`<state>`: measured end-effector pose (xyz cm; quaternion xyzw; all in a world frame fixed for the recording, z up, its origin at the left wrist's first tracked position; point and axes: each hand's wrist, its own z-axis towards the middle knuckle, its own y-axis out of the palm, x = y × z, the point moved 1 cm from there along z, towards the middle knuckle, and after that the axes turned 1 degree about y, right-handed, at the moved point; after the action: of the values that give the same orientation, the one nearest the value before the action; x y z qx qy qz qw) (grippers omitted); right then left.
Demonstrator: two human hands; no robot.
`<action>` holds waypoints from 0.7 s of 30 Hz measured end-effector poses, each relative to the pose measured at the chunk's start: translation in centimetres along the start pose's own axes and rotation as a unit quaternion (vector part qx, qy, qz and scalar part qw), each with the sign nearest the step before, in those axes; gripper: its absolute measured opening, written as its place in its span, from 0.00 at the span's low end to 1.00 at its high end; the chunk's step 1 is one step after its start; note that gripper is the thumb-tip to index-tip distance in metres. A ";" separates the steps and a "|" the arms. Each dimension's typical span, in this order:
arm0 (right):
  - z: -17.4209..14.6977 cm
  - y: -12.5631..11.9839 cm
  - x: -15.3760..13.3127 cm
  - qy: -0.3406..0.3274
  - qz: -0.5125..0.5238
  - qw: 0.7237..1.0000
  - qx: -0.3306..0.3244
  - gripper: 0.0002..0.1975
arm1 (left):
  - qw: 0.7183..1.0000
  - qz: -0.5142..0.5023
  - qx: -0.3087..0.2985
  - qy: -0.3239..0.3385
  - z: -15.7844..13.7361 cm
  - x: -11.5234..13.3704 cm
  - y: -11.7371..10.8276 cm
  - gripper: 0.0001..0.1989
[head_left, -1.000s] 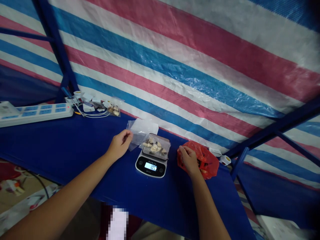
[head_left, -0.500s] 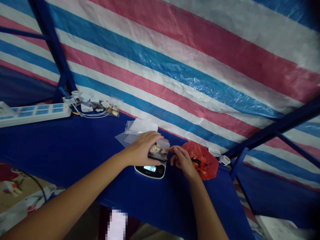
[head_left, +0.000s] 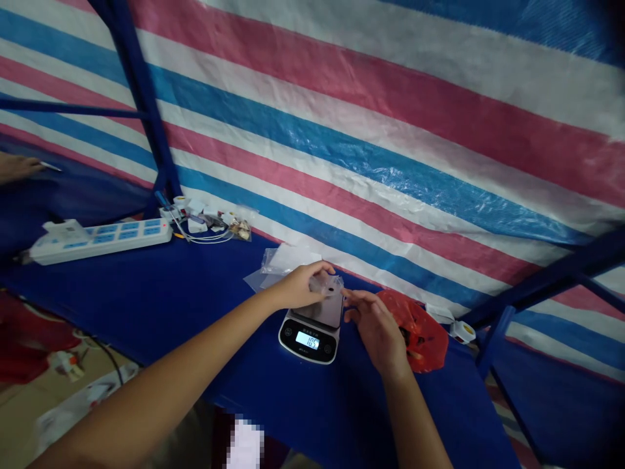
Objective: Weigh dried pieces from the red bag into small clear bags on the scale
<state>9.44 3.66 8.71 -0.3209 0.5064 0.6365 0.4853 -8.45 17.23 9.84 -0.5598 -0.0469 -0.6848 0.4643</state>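
My left hand (head_left: 303, 286) is curled around a small clear plastic bag (head_left: 333, 286) above the far end of a kitchen scale (head_left: 308, 340). The bag shows a dark spot; most of its contents are hidden by glare and my fingers. Lit digits on the scale's display look like 105, perhaps with a decimal point. My right hand (head_left: 377, 326) is just right of the scale, its fingers bent and apart, with a fingertip at the bag's right edge. Beside this hand lies an open red plastic bag (head_left: 430, 335) with dark and pale pieces inside.
Flat clear bags and white paper (head_left: 293, 257) lie behind the scale. Farther left are a power strip (head_left: 105, 241), cables and a bag of pale pieces (head_left: 241, 229). A white tape roll (head_left: 461, 332) sits at right. Another person's hand (head_left: 18, 168) holds a thin stick.
My left hand has shifted toward the scale's far end, tilting the small bag and uncovering more of the scale. My view has turned left, and another person's hand has come into sight.
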 end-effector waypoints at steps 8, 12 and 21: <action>0.4 -2.3 0.6 -0.022 -0.053 0.987 0.150 0.14 | 0.978 -0.059 0.195 -0.047 -0.6 -0.9 -1.8 0.15; 0.6 -3.3 1.0 0.023 -0.068 0.980 0.188 0.16 | 0.966 0.008 0.258 -0.033 -1.7 -1.4 -5.9 0.20; 0.2 -4.2 1.8 0.042 -0.109 0.977 0.177 0.16 | 0.841 0.528 0.021 -0.121 -2.7 0.0 -18.7 0.20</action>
<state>12.83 4.48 5.71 -0.3094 0.5932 0.4661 0.5789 -23.28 26.15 17.33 -0.5683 0.1858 -0.2620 0.7575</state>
